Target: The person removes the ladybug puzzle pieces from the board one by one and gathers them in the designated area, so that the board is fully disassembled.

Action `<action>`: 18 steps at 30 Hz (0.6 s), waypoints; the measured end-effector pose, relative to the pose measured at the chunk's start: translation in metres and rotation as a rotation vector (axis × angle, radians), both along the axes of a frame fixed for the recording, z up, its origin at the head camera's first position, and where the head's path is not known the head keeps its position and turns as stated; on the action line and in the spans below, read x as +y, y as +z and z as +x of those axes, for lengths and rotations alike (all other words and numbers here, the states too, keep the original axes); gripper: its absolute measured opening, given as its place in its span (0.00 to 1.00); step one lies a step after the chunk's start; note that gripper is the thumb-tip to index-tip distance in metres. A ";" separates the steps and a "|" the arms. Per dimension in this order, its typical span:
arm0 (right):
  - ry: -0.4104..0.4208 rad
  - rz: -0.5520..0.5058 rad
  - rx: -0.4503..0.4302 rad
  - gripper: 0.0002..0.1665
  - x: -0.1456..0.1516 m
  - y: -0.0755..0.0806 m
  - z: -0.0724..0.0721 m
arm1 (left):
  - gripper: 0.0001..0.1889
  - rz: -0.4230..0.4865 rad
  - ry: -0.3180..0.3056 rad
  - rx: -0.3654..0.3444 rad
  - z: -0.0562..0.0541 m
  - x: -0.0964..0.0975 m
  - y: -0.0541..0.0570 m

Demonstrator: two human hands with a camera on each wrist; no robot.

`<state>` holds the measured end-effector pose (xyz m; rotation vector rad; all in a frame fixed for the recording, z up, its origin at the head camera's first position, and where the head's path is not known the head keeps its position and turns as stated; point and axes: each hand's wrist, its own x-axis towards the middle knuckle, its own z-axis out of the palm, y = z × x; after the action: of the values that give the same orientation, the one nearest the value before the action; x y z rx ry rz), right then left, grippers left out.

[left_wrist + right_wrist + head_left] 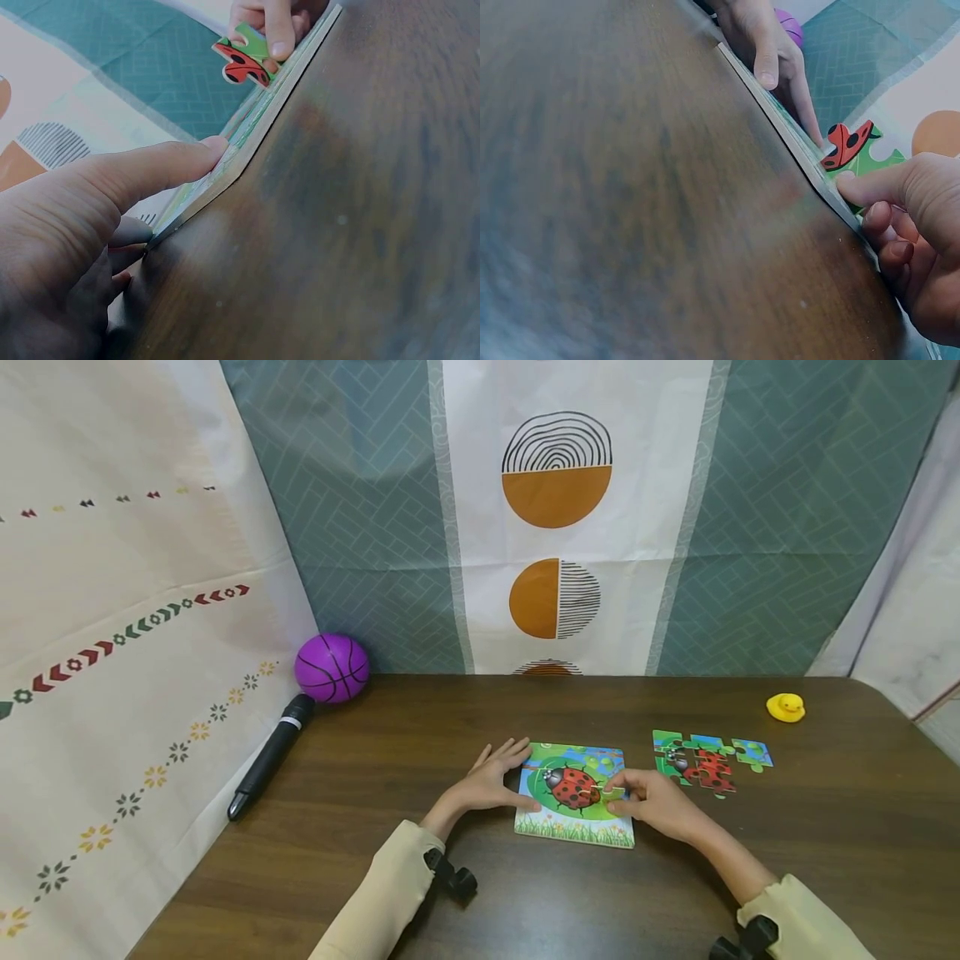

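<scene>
Fingers (634, 777) of the right hand (662, 803) narrowed to a pinch on a red-and-green puzzle piece (246, 61), tilted over the right side of the ladybug board (570, 833); left hand (491, 783) spread wide, thumb touching the board's left edge. Loose pieces (714, 770) lie right, yellow duck (785, 707) far right, purple ball (332, 668) far left — right hand hides part of the board's right edge, both forearms angling inward from the near side.
</scene>
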<state>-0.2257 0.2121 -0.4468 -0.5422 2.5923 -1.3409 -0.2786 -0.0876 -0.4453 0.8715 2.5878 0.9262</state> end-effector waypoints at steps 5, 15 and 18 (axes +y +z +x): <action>-0.001 -0.001 0.002 0.12 -0.001 0.004 0.002 | 0.50 0.003 -0.003 0.001 -0.001 0.000 0.000; 0.004 -0.035 -0.010 0.13 -0.002 0.008 0.004 | 0.49 0.008 -0.008 0.002 0.001 0.000 0.002; -0.012 -0.028 -0.013 0.13 -0.003 0.007 0.004 | 0.49 0.009 -0.007 0.003 0.001 -0.001 0.002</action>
<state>-0.2212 0.2095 -0.4395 -0.5216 2.5739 -1.3810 -0.2776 -0.0884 -0.4434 0.8842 2.5830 0.9354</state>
